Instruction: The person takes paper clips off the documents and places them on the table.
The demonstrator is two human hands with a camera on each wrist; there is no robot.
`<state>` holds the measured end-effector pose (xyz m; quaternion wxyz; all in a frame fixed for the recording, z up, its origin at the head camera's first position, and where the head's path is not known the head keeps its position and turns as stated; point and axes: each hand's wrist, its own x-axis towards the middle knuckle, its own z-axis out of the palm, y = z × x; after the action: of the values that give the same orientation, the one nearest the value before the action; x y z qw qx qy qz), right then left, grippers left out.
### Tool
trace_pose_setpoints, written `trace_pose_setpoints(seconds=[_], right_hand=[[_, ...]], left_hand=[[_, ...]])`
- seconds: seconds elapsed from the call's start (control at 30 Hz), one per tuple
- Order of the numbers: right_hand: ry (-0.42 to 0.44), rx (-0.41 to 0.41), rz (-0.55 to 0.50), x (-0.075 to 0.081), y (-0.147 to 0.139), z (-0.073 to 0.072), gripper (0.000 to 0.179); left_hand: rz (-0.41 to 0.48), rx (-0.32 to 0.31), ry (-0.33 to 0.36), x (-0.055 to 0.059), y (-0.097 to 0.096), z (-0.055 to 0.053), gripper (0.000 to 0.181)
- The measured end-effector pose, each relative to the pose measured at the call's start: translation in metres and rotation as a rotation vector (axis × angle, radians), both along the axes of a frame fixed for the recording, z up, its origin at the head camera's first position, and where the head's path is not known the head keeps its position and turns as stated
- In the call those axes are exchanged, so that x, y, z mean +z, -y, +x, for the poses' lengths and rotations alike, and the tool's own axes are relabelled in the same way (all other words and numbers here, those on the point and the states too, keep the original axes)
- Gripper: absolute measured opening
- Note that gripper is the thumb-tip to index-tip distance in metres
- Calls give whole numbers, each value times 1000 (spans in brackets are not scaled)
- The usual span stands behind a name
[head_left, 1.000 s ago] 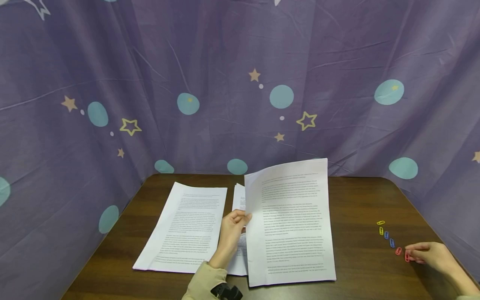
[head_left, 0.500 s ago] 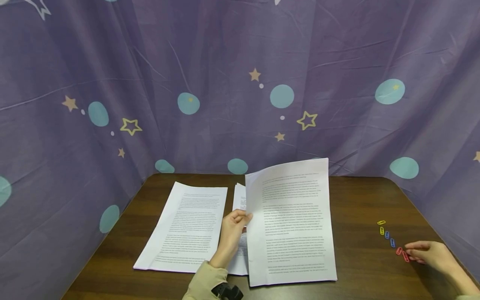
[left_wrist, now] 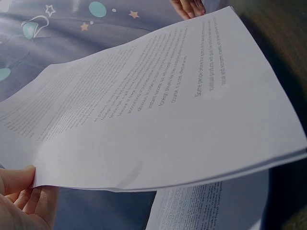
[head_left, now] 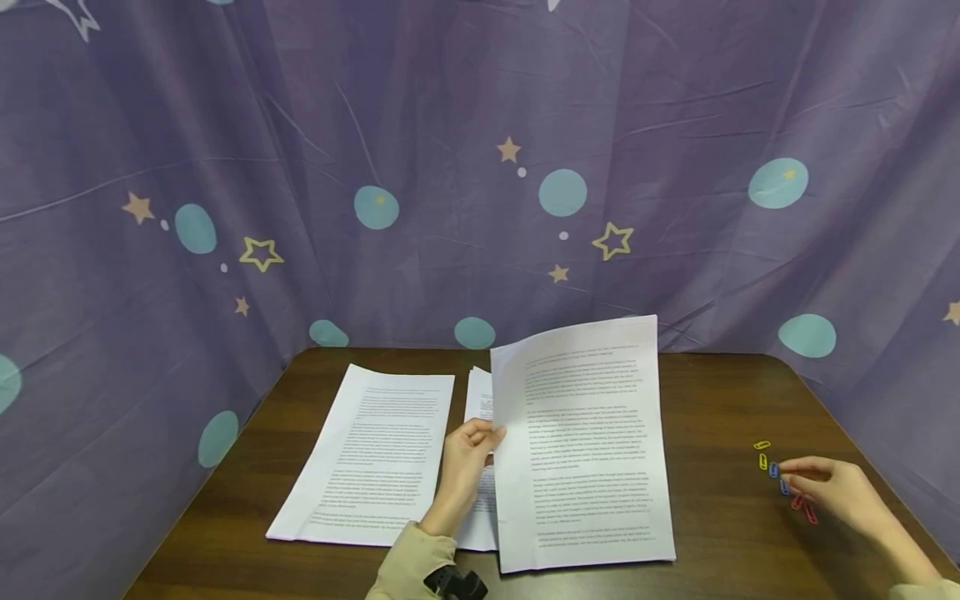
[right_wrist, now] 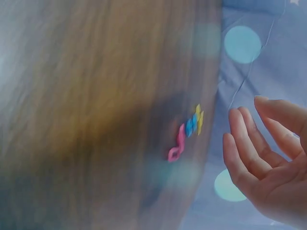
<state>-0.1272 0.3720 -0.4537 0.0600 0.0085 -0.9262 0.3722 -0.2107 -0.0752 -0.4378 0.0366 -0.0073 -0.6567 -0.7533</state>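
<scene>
My left hand [head_left: 463, 467] pinches a stack of printed sheets [head_left: 585, 450] by its left edge, between thumb and fingers. The left wrist view shows the sheets [left_wrist: 144, 110] raised at a slant, above another printed page [left_wrist: 187, 206]. My right hand [head_left: 843, 492] hovers by a short row of paper clips, its fingertips close to the blue paper clips [head_left: 773, 470]. Red paper clips [head_left: 811, 512] lie at the near end of that row and yellow paper clips [head_left: 762, 461] at the far end. In the right wrist view the right fingers [right_wrist: 244, 143] are loosely bent, holding nothing.
Another stack of printed paper [head_left: 375, 458] lies at the left on the brown wooden table [head_left: 720, 533]. Further sheets [head_left: 477, 396] lie partly hidden behind the raised stack and left hand. A purple patterned curtain [head_left: 450, 108] encloses the table's back and sides.
The nearer red paper clip turned slightly under my right fingers and was let go. My right hand then moved away and left to the blue clips. The left hand and its sheets stay put.
</scene>
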Motion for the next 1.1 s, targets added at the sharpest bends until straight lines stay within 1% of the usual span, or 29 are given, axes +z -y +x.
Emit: trace_pose_setpoints(seconds=[0.1, 0.17, 0.23, 0.3, 0.37, 0.53, 0.77, 0.9, 1.0, 1.1], right_hand=[[-14, -4, -3, 5, 8, -2, 31], [-37, 15, -2, 7, 13, -3, 29], [-43, 22, -36, 11, 19, -4, 29], [-60, 47, -64, 14, 24, -5, 27], [-52, 45, -87, 17, 30, -5, 28], [-49, 33, -86, 25, 46, -6, 31], [-172, 127, -160, 26, 77, -12, 29], [-189, 165, -194, 24, 94, -15, 31], [-180, 201, -216, 24, 105, -17, 34], [-168, 218, -236, 24, 113, -18, 36]], left_hand=[[-5, -2, 1, 0, 0, 0, 14], [-9, -2, 3, 1, 0, 0, 15], [-14, -1, 5, 1, 1, 1, 14], [-18, 2, 3, 2, 1, 2, 14], [-23, 4, -2, 3, 1, 2, 15], [-24, 9, -12, 4, 1, 3, 17], [-11, 9, -27, 0, 1, 0, 16], [-13, 6, -25, -2, 1, -2, 18], [-16, -2, -20, -3, 1, -3, 17], [-11, -15, -25, -3, 1, -3, 16]])
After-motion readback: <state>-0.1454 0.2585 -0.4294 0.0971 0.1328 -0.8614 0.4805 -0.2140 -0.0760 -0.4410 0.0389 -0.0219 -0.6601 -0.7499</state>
